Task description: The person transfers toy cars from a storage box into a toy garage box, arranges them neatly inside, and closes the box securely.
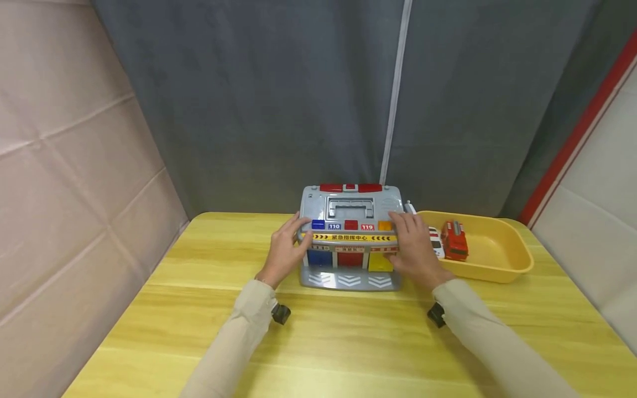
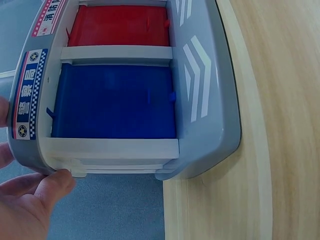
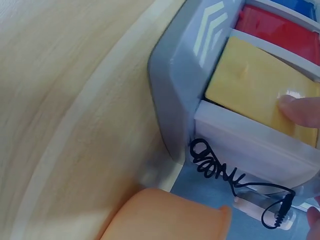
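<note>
Wood-grained bench (image 1: 348, 342) below; left hand (image 1: 286, 252) at nine o'clock, right hand (image 1: 416, 250) at three, fingers pinching the toy station (image 1: 350, 237); the yellow door (image 3: 250, 82) probably wants light thumb pressure.

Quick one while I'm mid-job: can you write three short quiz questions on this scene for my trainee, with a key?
1. Which hand touches the yellow door of the toy station?
2. True or false: the red toy vehicle sits inside the yellow tray.
3. What colour is the station's middle door? A) blue B) red C) yellow

Key:
1. The right hand, with its thumb against it; the left hand grips the station's other end.
2. True.
3. B
</note>
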`<action>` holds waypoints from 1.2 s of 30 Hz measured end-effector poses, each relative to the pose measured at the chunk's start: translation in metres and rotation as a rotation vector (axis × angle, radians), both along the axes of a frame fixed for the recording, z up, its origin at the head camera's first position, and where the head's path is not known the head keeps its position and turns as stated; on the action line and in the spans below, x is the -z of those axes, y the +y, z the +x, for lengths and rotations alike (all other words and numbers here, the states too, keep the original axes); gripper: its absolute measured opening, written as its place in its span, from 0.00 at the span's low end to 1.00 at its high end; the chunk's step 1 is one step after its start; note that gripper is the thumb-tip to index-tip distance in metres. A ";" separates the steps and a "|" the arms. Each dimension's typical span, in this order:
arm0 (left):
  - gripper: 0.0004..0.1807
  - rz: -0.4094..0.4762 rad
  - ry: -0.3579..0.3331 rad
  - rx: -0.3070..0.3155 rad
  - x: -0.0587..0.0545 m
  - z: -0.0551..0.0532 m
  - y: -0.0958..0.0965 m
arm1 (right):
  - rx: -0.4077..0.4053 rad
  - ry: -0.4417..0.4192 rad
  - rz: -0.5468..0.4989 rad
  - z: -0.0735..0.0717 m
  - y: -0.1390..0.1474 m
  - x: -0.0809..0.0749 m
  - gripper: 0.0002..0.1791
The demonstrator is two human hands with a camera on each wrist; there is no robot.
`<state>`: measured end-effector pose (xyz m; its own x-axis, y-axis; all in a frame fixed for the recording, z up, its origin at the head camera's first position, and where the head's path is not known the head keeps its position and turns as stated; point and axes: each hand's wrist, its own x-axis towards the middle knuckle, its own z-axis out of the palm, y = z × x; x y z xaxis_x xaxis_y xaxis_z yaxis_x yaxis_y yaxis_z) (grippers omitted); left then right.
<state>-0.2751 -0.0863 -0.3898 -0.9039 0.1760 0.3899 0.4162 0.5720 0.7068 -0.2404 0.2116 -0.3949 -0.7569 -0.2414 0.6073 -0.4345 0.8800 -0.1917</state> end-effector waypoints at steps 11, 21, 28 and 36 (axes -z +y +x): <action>0.22 -0.006 0.002 -0.008 0.000 0.002 -0.003 | -0.007 0.093 0.043 -0.004 -0.001 0.004 0.48; 0.22 -0.013 -0.012 -0.018 -0.001 0.002 -0.003 | 0.004 0.074 0.076 -0.006 -0.003 0.003 0.48; 0.22 -0.011 -0.013 -0.014 -0.001 0.002 -0.002 | 0.037 0.010 0.120 -0.005 -0.003 -0.001 0.54; 0.22 -0.011 -0.011 -0.003 0.000 0.000 0.000 | 0.044 -0.018 0.153 -0.003 0.001 -0.003 0.54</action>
